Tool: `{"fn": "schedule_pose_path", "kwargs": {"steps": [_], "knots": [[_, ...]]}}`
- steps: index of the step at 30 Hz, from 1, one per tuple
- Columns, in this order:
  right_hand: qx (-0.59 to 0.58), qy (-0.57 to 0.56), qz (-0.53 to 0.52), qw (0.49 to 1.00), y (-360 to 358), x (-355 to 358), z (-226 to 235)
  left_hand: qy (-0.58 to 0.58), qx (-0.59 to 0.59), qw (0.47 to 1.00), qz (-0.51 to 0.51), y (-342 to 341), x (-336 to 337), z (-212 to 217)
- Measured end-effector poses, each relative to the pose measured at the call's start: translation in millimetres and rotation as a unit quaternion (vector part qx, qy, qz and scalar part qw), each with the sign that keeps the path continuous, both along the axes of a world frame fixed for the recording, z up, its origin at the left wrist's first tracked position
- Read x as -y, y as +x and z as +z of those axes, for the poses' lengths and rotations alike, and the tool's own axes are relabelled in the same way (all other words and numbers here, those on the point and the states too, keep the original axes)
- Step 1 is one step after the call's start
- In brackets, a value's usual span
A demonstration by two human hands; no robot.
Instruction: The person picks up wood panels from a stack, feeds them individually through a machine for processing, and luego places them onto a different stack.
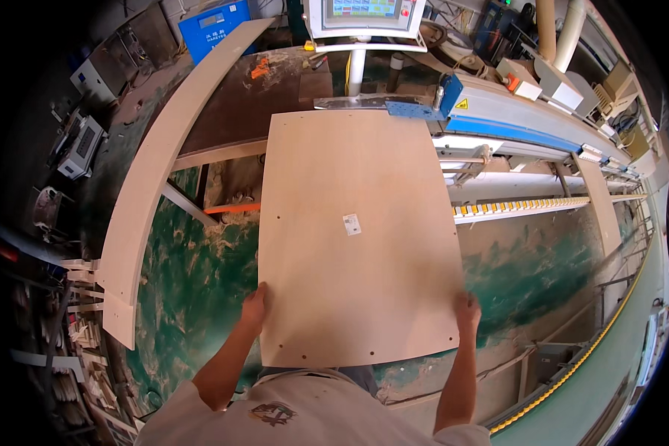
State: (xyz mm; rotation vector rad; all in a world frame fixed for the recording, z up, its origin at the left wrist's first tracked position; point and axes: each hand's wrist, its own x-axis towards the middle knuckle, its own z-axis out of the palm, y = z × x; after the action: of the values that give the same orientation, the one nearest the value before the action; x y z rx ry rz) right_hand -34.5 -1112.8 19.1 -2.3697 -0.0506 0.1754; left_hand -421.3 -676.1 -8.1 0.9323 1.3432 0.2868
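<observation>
A wide, pale wooden panel (pixel 357 282) spans the space in front of me, with several small dark holes near its edges and a white label (pixel 351 225) near its middle. My left hand (pixel 254 305) grips the panel's left edge, fingers wrapped round it. On the opposite edge my right hand (pixel 468 312) is closed in the same way; its fingertips are partly hidden. The panel's far end reaches a blue metal bracket (pixel 421 109) on the machine. Its near end lies close to my body.
A long narrow board (pixel 152 160) runs along the left, by a brown tabletop (pixel 227 104). Ahead stands a control screen (pixel 364 11) on a white post. The machine's blue-striped beam (pixel 513 130) extends right, above a yellow-toothed rail (pixel 528 209). Another board (pixel 598 204) lies there. Sawdust covers the green floor (pixel 193 275).
</observation>
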Motion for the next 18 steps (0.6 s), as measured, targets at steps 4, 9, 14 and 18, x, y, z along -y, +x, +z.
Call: {"fn": "schedule_pose_path", "kwargs": {"steps": [4,9,14,18], "knots": [[0.219,0.022,-0.241,0.945,-58.7,45.7,-21.6,0.003,-0.046,0.987,-0.153,7.5,6.0,11.3],[-0.004,0.444,-0.267,0.855,-145.0,-35.2,-29.9,0.080,0.015,0.973,-0.215,70.8,-134.0,5.2],[0.019,0.469,-0.273,0.840,-142.2,-60.8,-12.3,0.027,0.036,0.996,-0.080,209.8,-220.8,33.2],[0.045,0.471,-0.262,0.841,-141.3,-63.9,-16.3,-0.008,0.002,0.999,0.035,244.7,-230.4,24.1]]}}
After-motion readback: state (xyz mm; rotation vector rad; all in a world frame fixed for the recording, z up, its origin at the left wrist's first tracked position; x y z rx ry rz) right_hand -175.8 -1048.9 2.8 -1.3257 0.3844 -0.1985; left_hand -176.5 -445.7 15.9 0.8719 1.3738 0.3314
